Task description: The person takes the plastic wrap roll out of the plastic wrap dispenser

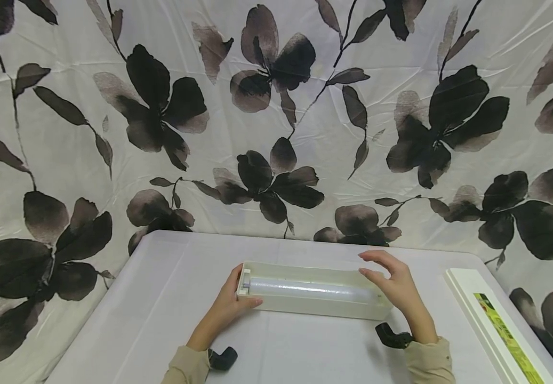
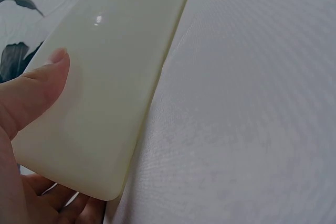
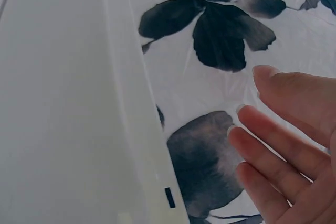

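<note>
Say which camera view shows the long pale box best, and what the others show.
The head view: it frames the box end to end, with the shiny roll inside. Each wrist view shows only part of the box's outside.

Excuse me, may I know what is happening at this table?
A person's left hand grips one end of an open-topped box with a tube inside. The right hand holds nothing near the other end, thumb and fingers apart. A white bar with a yellow label lies on the table to the right.
</note>
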`<state>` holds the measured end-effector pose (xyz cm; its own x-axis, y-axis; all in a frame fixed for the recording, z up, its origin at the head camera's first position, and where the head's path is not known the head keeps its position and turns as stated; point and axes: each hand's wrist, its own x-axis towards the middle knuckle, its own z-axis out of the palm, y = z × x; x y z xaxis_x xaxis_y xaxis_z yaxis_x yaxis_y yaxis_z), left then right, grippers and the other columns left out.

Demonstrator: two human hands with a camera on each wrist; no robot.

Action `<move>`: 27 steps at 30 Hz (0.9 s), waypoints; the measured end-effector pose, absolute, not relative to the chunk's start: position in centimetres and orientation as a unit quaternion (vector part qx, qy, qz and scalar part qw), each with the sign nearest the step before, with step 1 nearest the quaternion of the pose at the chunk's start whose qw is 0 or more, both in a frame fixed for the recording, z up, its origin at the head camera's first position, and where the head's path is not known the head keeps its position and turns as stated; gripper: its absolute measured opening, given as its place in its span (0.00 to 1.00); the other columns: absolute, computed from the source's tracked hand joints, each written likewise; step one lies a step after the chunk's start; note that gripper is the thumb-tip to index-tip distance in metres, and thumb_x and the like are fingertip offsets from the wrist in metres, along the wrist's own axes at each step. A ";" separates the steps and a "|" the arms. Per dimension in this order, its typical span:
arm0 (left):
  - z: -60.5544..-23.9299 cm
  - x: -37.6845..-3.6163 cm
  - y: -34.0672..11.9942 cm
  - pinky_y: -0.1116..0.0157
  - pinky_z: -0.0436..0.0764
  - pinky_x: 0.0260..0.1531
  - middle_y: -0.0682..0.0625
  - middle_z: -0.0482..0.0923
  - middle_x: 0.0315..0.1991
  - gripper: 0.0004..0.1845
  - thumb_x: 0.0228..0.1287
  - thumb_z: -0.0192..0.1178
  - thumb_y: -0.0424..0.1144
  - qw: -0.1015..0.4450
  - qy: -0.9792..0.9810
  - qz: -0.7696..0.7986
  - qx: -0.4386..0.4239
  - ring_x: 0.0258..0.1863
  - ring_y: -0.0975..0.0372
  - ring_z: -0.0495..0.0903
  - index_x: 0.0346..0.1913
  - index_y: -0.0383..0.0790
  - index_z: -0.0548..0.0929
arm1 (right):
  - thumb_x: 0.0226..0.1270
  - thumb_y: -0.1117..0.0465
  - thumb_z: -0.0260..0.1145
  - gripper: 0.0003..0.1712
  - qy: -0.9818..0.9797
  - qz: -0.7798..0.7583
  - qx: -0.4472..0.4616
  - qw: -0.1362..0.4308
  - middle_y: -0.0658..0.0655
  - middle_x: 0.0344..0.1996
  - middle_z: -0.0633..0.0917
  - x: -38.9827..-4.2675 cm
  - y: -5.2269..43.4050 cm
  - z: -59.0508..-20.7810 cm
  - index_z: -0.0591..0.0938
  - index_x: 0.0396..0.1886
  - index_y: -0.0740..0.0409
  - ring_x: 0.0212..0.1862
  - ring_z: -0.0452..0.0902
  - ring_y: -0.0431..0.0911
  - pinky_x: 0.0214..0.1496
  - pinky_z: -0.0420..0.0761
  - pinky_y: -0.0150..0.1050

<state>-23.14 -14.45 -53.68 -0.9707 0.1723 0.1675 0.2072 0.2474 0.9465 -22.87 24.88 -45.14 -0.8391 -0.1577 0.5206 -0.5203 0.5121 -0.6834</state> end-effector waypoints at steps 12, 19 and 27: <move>-53.6 -23.2 -14.3 0.40 0.56 0.68 0.40 0.67 0.68 0.51 0.48 0.76 0.32 0.015 -0.786 -0.608 -0.115 0.66 0.46 0.67 0.74 0.37 0.57 | 0.64 0.62 0.72 0.13 -0.871 0.439 0.190 0.114 0.49 0.45 0.88 -23.2 24.4 -46.6 0.87 0.49 0.54 0.52 0.82 0.48 0.57 0.77 0.52; -50.8 -21.7 -13.8 0.39 0.55 0.67 0.34 0.67 0.66 0.50 0.49 0.74 0.29 0.014 -0.784 -0.608 -0.124 0.65 0.41 0.66 0.73 0.28 0.57 | 0.60 0.64 0.73 0.13 -0.879 0.414 0.215 0.098 0.52 0.44 0.88 -23.4 24.3 -47.6 0.88 0.46 0.56 0.51 0.83 0.50 0.55 0.78 0.49; -50.4 -21.5 -13.8 0.38 0.55 0.67 0.33 0.67 0.66 0.50 0.49 0.74 0.30 0.013 -0.785 -0.606 -0.130 0.65 0.41 0.66 0.73 0.27 0.56 | 0.58 0.63 0.75 0.13 -0.881 0.412 0.218 0.077 0.51 0.43 0.88 -23.4 24.2 -47.9 0.89 0.45 0.57 0.50 0.83 0.50 0.54 0.79 0.49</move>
